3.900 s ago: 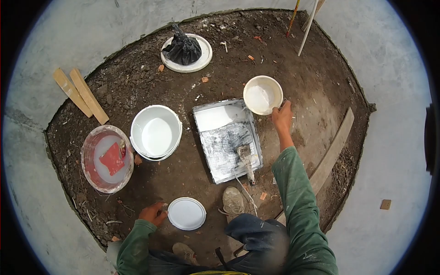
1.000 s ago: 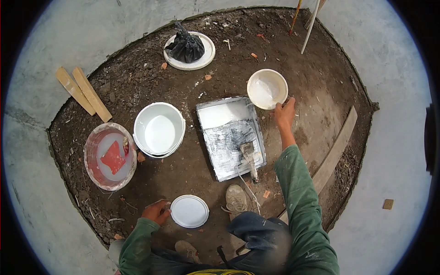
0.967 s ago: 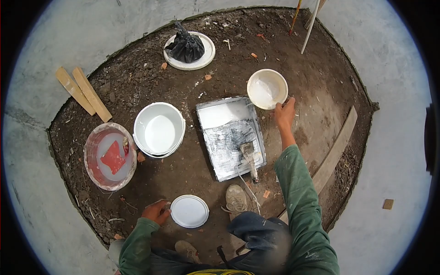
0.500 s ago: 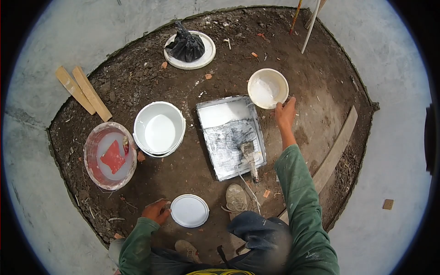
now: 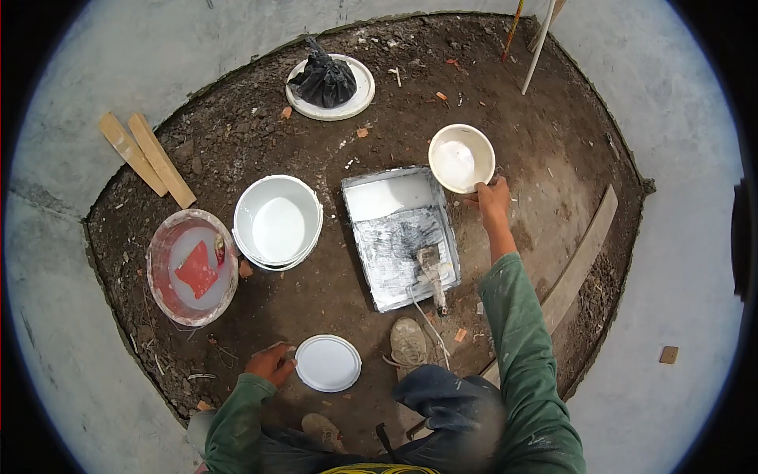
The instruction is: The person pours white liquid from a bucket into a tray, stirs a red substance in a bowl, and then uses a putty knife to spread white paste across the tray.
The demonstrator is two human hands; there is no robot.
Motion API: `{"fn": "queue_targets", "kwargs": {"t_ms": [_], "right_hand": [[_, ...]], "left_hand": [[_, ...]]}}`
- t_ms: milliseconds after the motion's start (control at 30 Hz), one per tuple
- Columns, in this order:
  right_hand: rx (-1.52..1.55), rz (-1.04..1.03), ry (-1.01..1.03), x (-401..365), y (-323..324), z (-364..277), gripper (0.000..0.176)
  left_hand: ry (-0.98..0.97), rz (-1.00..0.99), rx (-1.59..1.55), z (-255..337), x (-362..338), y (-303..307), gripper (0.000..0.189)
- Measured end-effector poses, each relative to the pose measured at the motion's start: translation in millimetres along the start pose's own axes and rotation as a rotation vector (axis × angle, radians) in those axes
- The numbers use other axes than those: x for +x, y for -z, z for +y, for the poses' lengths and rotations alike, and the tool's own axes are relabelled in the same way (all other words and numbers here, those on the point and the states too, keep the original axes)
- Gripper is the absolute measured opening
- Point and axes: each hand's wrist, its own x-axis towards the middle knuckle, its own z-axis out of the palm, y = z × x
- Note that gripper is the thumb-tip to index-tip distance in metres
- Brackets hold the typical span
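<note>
My right hand (image 5: 493, 197) grips the near rim of a small cream-coloured bowl (image 5: 442, 158) with some white liquid at its bottom. The bowl is beside the far right corner of a grey paint tray (image 5: 391, 261), whose far end holds white paint. A paint-caked brush (image 5: 432, 276) lies across the tray's near right part, its handle over the edge. At lower left, my left hand (image 5: 271, 363) pinches the edge of a round white lid (image 5: 328, 363). Left of the tray stands a white bucket (image 5: 308, 186) with white paint inside.
A reddish bucket (image 5: 158, 284) holds cloudy water and a red piece. Two wooden boards (image 5: 162, 160) lie at the left wall, and a long plank (image 5: 580, 257) lies at the right. A black bag (image 5: 325, 81) sits on a large white lid (image 5: 363, 99). Poles (image 5: 539, 47) stand at the back.
In my right hand the bowl has moved slightly down and tilted, and the white liquid in it has shifted. My left hand and the lid stay nearly the same.
</note>
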Motion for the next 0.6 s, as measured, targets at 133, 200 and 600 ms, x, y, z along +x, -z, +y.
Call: {"fn": "queue_targets", "kwargs": {"t_ms": [133, 200, 600], "right_hand": [[0.046, -0.152, -0.121, -7, 4, 2, 0.033], [-0.010, -0.212, -0.122, -16, 7, 1, 0.032], [-0.317, -0.896, -0.039, -111, -35, 6, 0.031]], "left_hand": [[-0.026, 0.013, -0.001, 4, -2, 2, 0.047], [-0.023, 0.024, 0.007, 4, -2, 2, 0.047], [0.017, 0.014, -0.365, -14, -14, 45, 0.033]]}}
